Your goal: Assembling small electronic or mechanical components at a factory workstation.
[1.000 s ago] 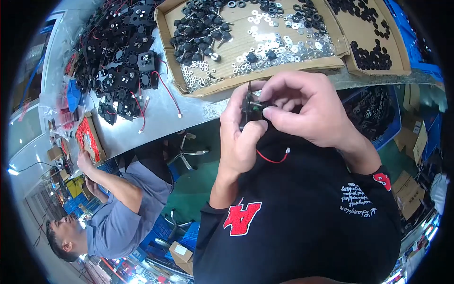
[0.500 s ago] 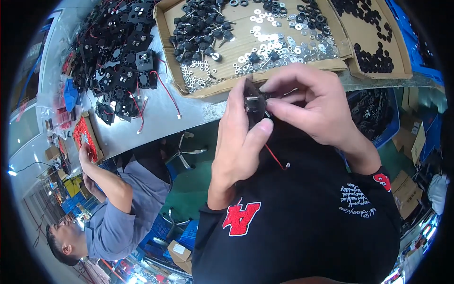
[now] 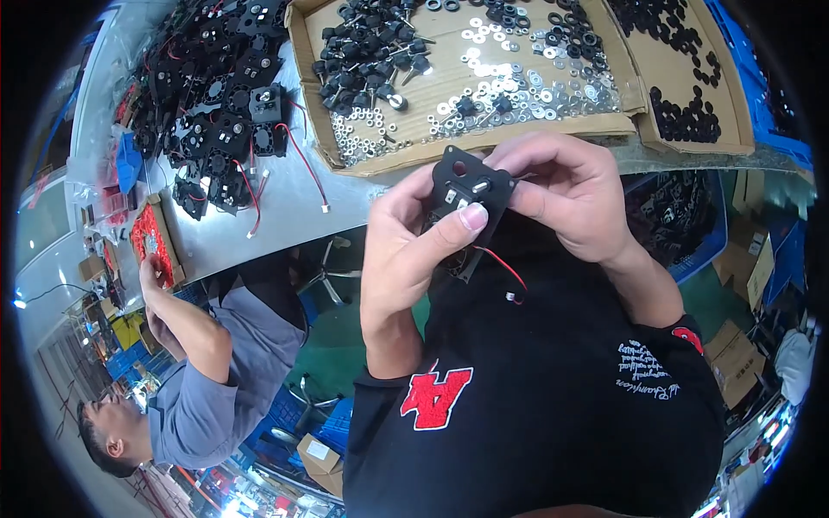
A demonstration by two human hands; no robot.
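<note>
Between both hands, above my lap, is a black panel (image 3: 496,210) with a round hole near its top and metal parts on its face. A thin red wire (image 3: 508,263) with a small white connector hangs from its lower side. My left hand (image 3: 393,255) grips the panel from the left, thumb across its face and fingers behind. My right hand (image 3: 583,194) pinches at the panel's upper right edge; some of its fingertips are hidden behind the panel, so anything else in them cannot be made out.
Just beyond, a cardboard tray (image 3: 484,141) holds black knobs with screws (image 3: 367,56), washers (image 3: 540,91) and nuts (image 3: 363,138). A second tray (image 3: 738,138) holds black round pieces. Similar panels (image 3: 229,104) are heaped left. A co-worker's hand (image 3: 153,269) reaches into a red-filled box. A blue bin (image 3: 712,233) stands right.
The panel has turned from nearly edge-on to show its face. My left hand has shifted slightly left, and my right fingers have moved behind the panel's edge.
</note>
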